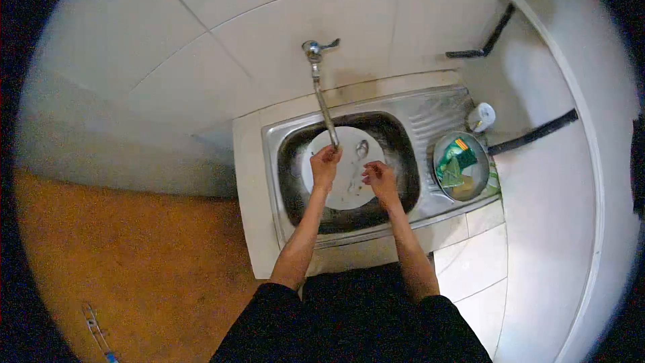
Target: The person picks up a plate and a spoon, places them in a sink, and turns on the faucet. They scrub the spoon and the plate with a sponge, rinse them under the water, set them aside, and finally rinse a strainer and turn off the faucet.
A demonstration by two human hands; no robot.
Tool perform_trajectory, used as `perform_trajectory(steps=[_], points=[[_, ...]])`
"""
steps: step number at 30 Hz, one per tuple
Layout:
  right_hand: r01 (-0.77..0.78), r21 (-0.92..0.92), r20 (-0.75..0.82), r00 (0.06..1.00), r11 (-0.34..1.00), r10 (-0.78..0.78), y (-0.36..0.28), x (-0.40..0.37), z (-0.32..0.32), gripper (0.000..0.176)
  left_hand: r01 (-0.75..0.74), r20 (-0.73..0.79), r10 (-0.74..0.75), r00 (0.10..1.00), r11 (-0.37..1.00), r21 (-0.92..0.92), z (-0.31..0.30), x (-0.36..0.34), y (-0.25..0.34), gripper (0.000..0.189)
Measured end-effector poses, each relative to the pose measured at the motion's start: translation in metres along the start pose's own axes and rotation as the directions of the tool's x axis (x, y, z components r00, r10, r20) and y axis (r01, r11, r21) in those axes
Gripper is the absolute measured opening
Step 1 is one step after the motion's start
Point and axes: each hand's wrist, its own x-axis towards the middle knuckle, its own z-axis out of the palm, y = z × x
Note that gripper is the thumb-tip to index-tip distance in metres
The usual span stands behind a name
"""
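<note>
A white plate (346,191) lies in the dark-stained basin of a metal sink (274,181). A spoon (363,148) rests on the plate near its upper edge. My left hand (325,167) is at the outlet end of the faucet spout (324,109), its fingers closed around the tip. Over the right part of the plate hangs my right hand (380,179), with its fingers curled but apart and nothing visible in them. Small dark specks dot the plate.
On the ribbed drainboard (430,117) stands a round metal bowl (438,173) holding a green packet and sponges. A white cup (482,117) is behind it. The faucet handle (329,44) juts from the tiled wall. Black tape strips mark the right wall.
</note>
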Motion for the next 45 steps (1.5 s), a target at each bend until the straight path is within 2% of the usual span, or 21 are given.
perform_trajectory(steps=[1, 5, 7, 9, 15, 16, 18, 22, 24, 25, 26, 27, 28, 29, 30, 32, 33, 35, 38, 42, 45], points=[[0.062, -0.034, -0.065, 0.996, 0.997, -0.064, -0.004, -0.009, -0.012, 0.018, -0.115, -0.022, 0.113, 0.993, 0.962, -0.248, 0.008, 0.003, -0.004, 0.02], [0.122, -0.332, -0.155, 0.971, 0.936, -0.181, 0.012, -0.014, -0.085, 0.017, -0.013, 0.09, 0.034, 0.995, 0.975, -0.223, 0.019, 0.021, -0.013, 0.023], [0.177, -0.597, -0.209, 0.907, 0.783, -0.365, -0.013, -0.023, -0.12, 0.015, -0.056, 0.086, 0.079, 0.993, 0.967, -0.249, 0.027, 0.025, -0.01, 0.023], [-0.035, -0.697, -0.393, 0.854, 0.716, -0.341, -0.001, -0.024, -0.152, 0.014, -0.073, 0.094, 0.122, 0.988, 0.91, -0.408, 0.037, 0.035, -0.029, 0.023], [-0.026, -0.864, -0.314, 0.809, 0.504, -0.497, -0.015, -0.021, -0.202, 0.032, 0.077, 0.101, -0.025, 0.995, 0.833, -0.548, 0.047, 0.032, -0.011, 0.022], [-0.026, -0.863, -0.314, 0.81, 0.504, -0.495, -0.013, -0.019, -0.205, 0.032, 0.078, 0.1, -0.027, 0.995, 0.834, -0.547, 0.048, 0.033, -0.013, 0.022], [-0.125, -0.923, -0.235, 0.932, 0.363, -0.275, -0.008, -0.012, -0.207, 0.036, 0.044, 0.078, -0.009, 0.997, 0.883, -0.467, 0.05, 0.039, -0.013, 0.026], [-0.154, -0.95, -0.243, 0.91, 0.272, -0.335, -0.01, -0.008, -0.198, 0.044, 0.203, 0.181, -0.153, 0.972, 0.929, -0.308, 0.04, 0.052, -0.009, 0.034], [-0.24, -0.916, -0.309, 0.933, 0.323, -0.184, -0.018, -0.003, -0.199, 0.05, 0.184, 0.136, -0.143, 0.98, 0.912, -0.366, 0.043, 0.055, -0.015, 0.04], [-0.254, -0.954, -0.293, 0.903, 0.161, -0.314, -0.003, -0.005, -0.196, 0.051, 0.351, 0.182, -0.342, 0.922, 0.54, -0.765, 0.055, 0.072, -0.06, 0.043], [-0.24, -0.957, -0.281, 0.907, 0.164, -0.315, 0.022, 0.0, -0.205, 0.051, 0.341, 0.168, -0.343, 0.924, 0.541, -0.769, 0.049, 0.07, -0.056, 0.043], [-0.165, -0.979, -0.2, 0.882, 0.116, -0.426, 0.051, 0.006, -0.219, 0.051, 0.146, 0.065, -0.132, 0.989, 0.842, -0.52, 0.043, 0.065, -0.047, 0.039], [-0.097, -0.993, -0.114, 0.843, 0.06, -0.526, 0.035, 0.006, -0.21, 0.05, -0.095, 0.047, 0.105, 0.993, 0.978, -0.184, 0.039, 0.059, -0.047, 0.036], [-0.198, -0.976, -0.216, 0.916, 0.088, -0.337, 0.017, -0.003, -0.202, 0.049, -0.101, 0.096, 0.129, 0.987, 0.963, -0.249, 0.035, 0.048, -0.048, 0.026], [-0.191, -0.977, -0.21, 0.919, 0.089, -0.333, 0.008, -0.006, -0.201, 0.049, -0.098, 0.091, 0.123, 0.988, 0.964, -0.246, 0.032, 0.041, -0.052, 0.026], [-0.173, -0.982, -0.185, 0.957, 0.074, -0.222, 0.001, -0.007, -0.197, 0.048, -0.317, 0.318, 0.296, 0.901, 0.948, 0.015, 0.029, 0.03, -0.058, 0.017], [-0.169, -0.983, -0.182, 0.958, 0.076, -0.221, 0.014, -0.005, -0.202, 0.048, -0.315, 0.316, 0.294, 0.902, 0.949, 0.018, 0.031, 0.024, -0.067, 0.017], [-0.132, -0.972, -0.185, 0.941, 0.195, -0.284, 0.054, 0.004, -0.224, 0.049, -0.337, 0.25, 0.253, 0.935, 0.855, 0.394, 0.041, 0.013, -0.087, 0.013], [-0.158, -0.963, -0.209, 0.95, 0.219, -0.232, -0.01, -0.008, -0.203, 0.049, -0.376, 0.228, 0.3, 0.926, 0.733, 0.567, 0.04, -0.008, -0.065, 0.01], [-0.163, -0.968, -0.211, 0.941, 0.193, -0.264, -0.023, -0.015, -0.199, 0.048, -0.321, 0.252, 0.209, 0.945, 0.74, 0.592, 0.05, -0.014, -0.056, 0.013], [-0.232, -0.946, -0.258, 0.962, 0.227, -0.092, -0.028, -0.013, -0.196, 0.052, -0.202, 0.199, 0.088, 0.976, 0.704, 0.681, 0.065, -0.017, -0.063, 0.016]])
